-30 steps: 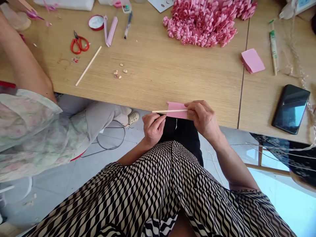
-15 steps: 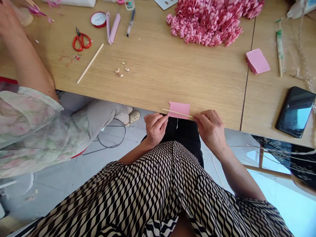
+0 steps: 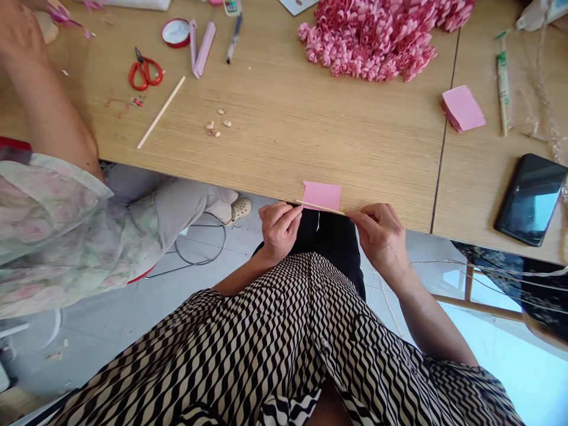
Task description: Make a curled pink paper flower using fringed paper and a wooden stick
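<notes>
A small pink paper sheet point(image 3: 322, 193) lies at the table's front edge, close to my body. Across its near edge runs a thin wooden stick point(image 3: 320, 207). My left hand point(image 3: 279, 228) is closed in a pinch at the stick's left end, its fingertips by the paper's near left corner. At the other end, my right hand point(image 3: 379, 236) pinches the stick between thumb and fingers. Whether the paper is also gripped at its corner cannot be made out.
Pink curled paper strips point(image 3: 368, 41) form a heap at the back. A pink paper stack point(image 3: 463, 108) and a phone point(image 3: 530, 199) lie right. Red-handled scissors point(image 3: 145, 72), a loose stick point(image 3: 161, 112) and a tape roll point(image 3: 176, 32) lie left, near another person's arm point(image 3: 48, 100).
The stick has moved down the paper to its near edge, towards my body. My right hand has shifted slightly, still holding its end. The paper stays in place.
</notes>
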Motion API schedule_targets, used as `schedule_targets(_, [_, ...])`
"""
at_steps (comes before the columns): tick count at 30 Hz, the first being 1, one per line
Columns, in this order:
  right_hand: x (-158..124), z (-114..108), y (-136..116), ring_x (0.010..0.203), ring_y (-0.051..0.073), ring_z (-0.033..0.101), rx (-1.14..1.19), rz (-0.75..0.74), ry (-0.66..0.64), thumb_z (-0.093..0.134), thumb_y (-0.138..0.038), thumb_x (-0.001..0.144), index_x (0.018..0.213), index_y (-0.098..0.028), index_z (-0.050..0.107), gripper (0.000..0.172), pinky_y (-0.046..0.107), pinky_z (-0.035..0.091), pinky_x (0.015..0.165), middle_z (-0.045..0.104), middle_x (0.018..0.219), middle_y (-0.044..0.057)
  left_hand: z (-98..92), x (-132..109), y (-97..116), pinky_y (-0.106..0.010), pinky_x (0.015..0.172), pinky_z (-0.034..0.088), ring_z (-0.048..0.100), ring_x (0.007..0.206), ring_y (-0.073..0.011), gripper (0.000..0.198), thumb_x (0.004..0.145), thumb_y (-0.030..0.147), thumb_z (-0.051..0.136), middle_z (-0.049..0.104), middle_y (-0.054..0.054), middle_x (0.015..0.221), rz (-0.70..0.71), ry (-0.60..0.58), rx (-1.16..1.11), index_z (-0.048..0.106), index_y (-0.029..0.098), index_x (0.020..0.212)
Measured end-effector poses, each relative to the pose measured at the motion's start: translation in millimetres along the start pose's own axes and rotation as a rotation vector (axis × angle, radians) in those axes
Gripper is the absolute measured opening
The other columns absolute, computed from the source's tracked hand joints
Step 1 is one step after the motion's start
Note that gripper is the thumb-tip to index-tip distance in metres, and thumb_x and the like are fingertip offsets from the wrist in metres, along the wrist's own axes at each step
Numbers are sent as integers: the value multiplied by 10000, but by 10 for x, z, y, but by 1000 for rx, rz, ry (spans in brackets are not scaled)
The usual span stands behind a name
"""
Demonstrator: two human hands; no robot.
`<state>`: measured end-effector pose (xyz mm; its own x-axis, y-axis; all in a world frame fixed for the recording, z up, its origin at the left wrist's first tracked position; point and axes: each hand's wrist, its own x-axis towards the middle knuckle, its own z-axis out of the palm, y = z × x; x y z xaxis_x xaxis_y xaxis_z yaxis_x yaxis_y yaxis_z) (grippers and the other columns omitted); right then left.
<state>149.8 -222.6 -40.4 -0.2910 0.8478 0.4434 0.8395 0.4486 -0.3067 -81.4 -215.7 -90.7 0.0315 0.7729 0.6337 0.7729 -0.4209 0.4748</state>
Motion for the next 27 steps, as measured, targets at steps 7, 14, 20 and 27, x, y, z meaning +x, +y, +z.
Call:
schedule_targets(7, [14,-22,12,757,141,506,17,5,28,561,-96,888,981,-227,717,224,266,450,626,601,827,37,22,-2,12,-328,856,457,655,848,-147,163,942,268,572,688,-25,810,1,14,10,726,217,938])
schedule_targets(14, [-7,-26,43,751,138,499,4,-16,21,551,-91,890,987,-244,716,245,267,449,624,599,814,32,15,18,54,-315,856,479,656,855,-140,146,937,240,581,686,-26,819,-6,48,-30,724,211,951])
schedule_targets(20, [-6,-8,51,755,138,495,4,-8,13,542,-90,891,970,-252,719,253,269,448,629,600,824,33,28,10,78,-326,855,472,654,856,-141,150,941,255,579,688,-24,822,-47,45,2,725,217,933])
schedule_targets(27, [8,-6,73,741,132,478,33,-12,10,525,-67,886,942,-256,724,279,257,413,594,591,800,27,40,17,84,-319,827,480,659,841,-138,118,920,210,610,683,-18,813,-10,125,-46,723,218,955])
